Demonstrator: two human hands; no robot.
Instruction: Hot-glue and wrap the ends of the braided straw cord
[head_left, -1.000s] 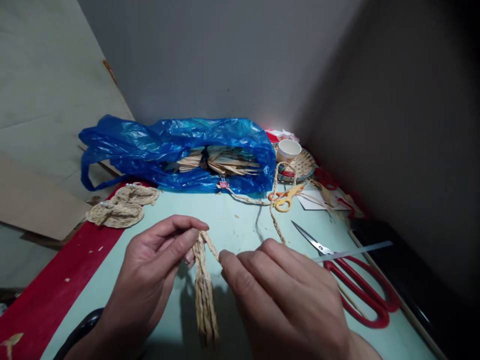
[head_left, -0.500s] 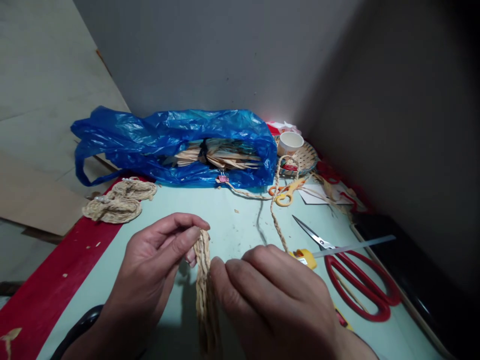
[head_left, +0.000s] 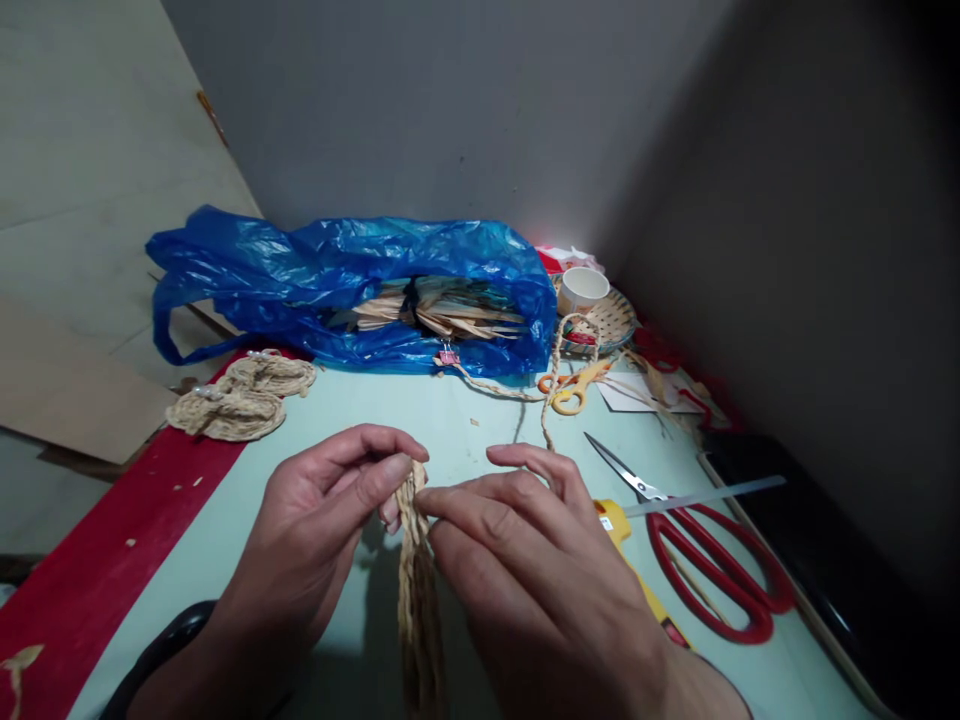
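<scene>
A folded bundle of braided straw cord [head_left: 420, 600] hangs upright in front of me, its top edge between the fingers of my left hand [head_left: 322, 530]. The left thumb and fingers pinch that top end. From the right, my right hand [head_left: 532, 560] touches the bundle near its top with thumb and index fingertips, the other fingers partly stretched. A single braid [head_left: 556, 380] rises in a loop behind the right hand. Beyond the left hand lie two oval coiled straw pieces [head_left: 236, 412] with pins in them.
Behind is a blue plastic bag [head_left: 300, 300] holding straw. Right of it are a basket [head_left: 619, 320], a white cup [head_left: 584, 288] and orange-yellow scissors [head_left: 571, 390]. Red-handled scissors [head_left: 720, 570], a yellow glue gun [head_left: 615, 520] and a black object [head_left: 795, 560] are on the right.
My right hand's fingers have spread and moved up, with the index fingertip now against the bundle's upper part. More of the yellow glue gun shows. My left hand keeps its pinch.
</scene>
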